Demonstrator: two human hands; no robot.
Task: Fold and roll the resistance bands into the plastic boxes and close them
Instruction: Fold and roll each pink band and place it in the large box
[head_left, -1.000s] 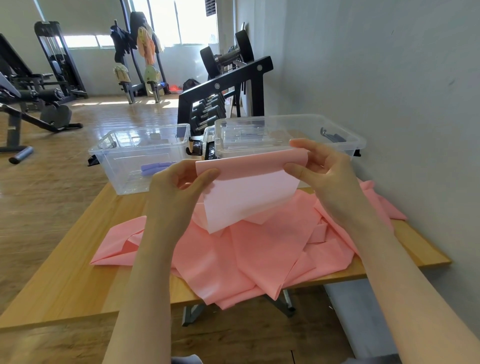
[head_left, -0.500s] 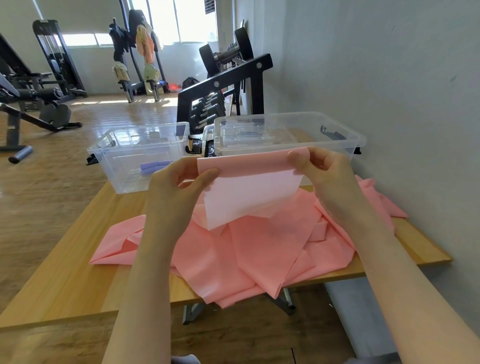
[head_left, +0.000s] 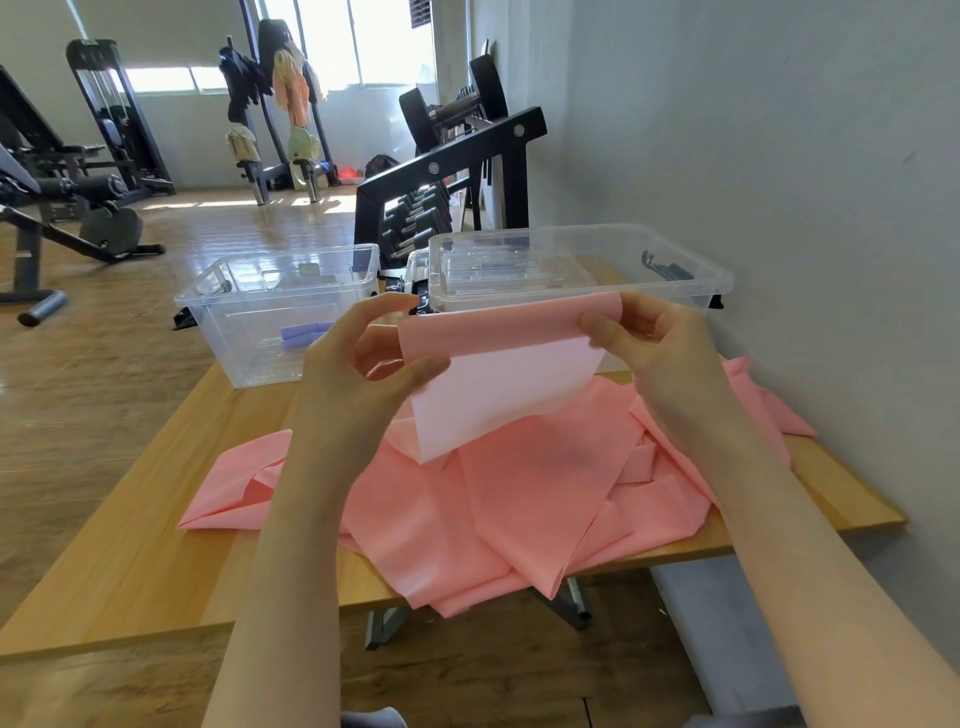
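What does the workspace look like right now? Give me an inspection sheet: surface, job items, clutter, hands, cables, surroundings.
Surface: wooden table, against the wall on the right.
Job's things: pink resistance band, top fold held up in the air, the rest heaped on the table and hanging over its near edge; left plastic box open, with a purple item inside; right plastic box with clear lids lying in it.
Clutter: nothing seen.
Hands: left hand pinches the fold's left end; right hand pinches its right end.
Cables: nothing seen.
Surroundings: dumbbell rack behind the boxes, gym machines on the wooden floor, bright windows.
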